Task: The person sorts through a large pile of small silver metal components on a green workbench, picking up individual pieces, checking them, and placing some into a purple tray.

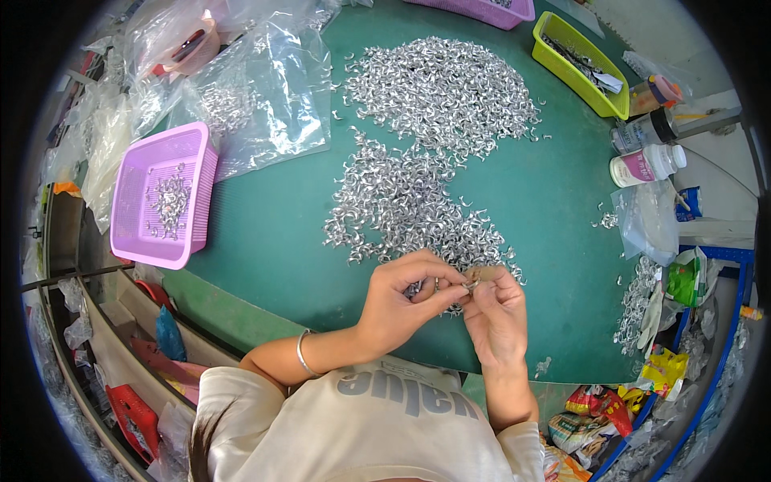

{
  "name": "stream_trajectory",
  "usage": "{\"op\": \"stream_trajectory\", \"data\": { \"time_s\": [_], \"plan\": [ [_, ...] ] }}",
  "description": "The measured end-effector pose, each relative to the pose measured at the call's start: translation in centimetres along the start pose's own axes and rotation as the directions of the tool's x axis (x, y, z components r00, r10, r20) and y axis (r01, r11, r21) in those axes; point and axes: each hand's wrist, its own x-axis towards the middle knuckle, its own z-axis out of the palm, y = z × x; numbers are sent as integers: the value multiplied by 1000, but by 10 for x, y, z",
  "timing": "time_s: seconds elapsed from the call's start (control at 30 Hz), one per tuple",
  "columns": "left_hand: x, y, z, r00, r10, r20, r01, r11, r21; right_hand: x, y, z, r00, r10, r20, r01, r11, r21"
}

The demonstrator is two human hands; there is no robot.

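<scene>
Hands meet at near edge of green surface [265,241]: left hand [401,301] and right hand [494,309] both pinch one small curved silver metal clip [470,283] between fingertips, just near of big loose pile of same clips [418,205]. Likely fitting or inspecting step; next needs steady fine pinch. Pink plastic basket [165,197] far left.

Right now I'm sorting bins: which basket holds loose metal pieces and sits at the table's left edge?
The pink basket; the green basket sits far right.
</scene>
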Motion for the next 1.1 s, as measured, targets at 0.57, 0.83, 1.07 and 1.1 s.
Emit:
{"op": "stream_trajectory", "data": {
  "time_s": [0.57, 0.83, 1.07, 1.1],
  "plan": [
    [14, -11, -22, 645, -445, 621, 753, 233, -615, 22, -1, -18, 963, -256, 79, 225, 610, -760],
    [13, -24, -15, 820, -498, 281, 561, 601, -569, 113, -4, -33, 825, -263, 500, 362, -434, -825],
    [15, -42, -27, 792, -382, 476, 610, 506, -610, 100, -11, -39, 999, -46, 16, 41, 611, -791],
    [16, -44, -25, 802, -347, 486, 597, 485, -639, 90, -12, -39, 999, 34, 10, -22, 804, -594]
  ]
}}
